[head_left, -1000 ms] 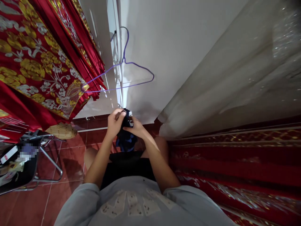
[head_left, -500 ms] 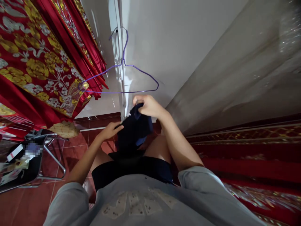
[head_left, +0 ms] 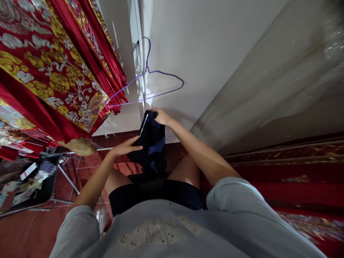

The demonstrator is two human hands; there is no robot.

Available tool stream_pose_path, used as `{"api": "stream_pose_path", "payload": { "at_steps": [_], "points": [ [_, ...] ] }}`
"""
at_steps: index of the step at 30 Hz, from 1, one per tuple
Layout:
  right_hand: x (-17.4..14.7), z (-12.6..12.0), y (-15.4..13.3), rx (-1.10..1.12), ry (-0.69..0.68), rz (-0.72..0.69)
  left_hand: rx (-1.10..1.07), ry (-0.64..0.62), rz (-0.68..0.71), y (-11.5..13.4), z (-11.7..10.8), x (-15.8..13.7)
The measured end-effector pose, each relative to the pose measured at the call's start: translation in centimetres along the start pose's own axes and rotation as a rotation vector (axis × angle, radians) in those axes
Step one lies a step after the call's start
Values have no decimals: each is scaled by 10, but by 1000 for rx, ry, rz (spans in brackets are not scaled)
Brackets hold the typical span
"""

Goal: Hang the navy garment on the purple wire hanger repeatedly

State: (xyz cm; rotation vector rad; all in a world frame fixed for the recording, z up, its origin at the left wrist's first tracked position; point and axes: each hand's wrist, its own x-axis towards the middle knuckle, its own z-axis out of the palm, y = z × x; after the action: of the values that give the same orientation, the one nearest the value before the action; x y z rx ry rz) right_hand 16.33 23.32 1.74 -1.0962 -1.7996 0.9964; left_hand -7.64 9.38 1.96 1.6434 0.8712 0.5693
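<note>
A dark navy garment [head_left: 153, 143] with lighter blue patches and a white strip along one edge hangs between my hands, above my lap. At its upper corner my right hand [head_left: 160, 116] is closed on the cloth. Lower down, my left hand [head_left: 127, 146] grips the left edge, thumb over the front and fingers partly hidden by the fabric. Just above the garment a purple wire hanger [head_left: 163, 73] hangs with nothing on it, its hook near the wall corner. I cannot tell exactly what kind of garment this is.
Red cloths with gold and silver embroidery [head_left: 57, 75] hang at upper left. Below them stands a black folding chair [head_left: 51, 190] with small items on it. A plastic-covered surface [head_left: 263, 89] slopes along the right, over red patterned fabric [head_left: 295, 179]. The floor [head_left: 29, 229] is red tile.
My right hand has shifted slightly left, and the garment now hangs more stretched, showing more blue and its white strip. The hanger has tilted and moved a little right in view.
</note>
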Motion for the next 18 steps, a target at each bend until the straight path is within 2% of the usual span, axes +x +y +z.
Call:
{"api": "stream_pose_path", "payload": {
  "at_steps": [3, 6, 9, 11, 14, 16, 18],
  "points": [
    [-18, -4, -9, -46, -10, -88, 62, -85, -46, -9, 3, -6],
    [-27, -10, -21, -79, 116, -171, 102, -14, -78, -20, 6, -7],
    [-10, -13, -24, -43, 274, -189, 156, 74, -63, -23, 7, -3],
    [9, -12, -19, 12, 299, -129, 236, 101, -40, -19, 5, -1],
    [25, -11, -8, 41, 250, 36, 405, 114, -81, -8, -2, -3],
    [21, -14, -2, 20, 239, 99, 553, 158, -115, -2, -10, -10],
    [8, -19, 1, -1, 261, 96, 711, 247, -144, 4, -21, -18]
  ]
}}
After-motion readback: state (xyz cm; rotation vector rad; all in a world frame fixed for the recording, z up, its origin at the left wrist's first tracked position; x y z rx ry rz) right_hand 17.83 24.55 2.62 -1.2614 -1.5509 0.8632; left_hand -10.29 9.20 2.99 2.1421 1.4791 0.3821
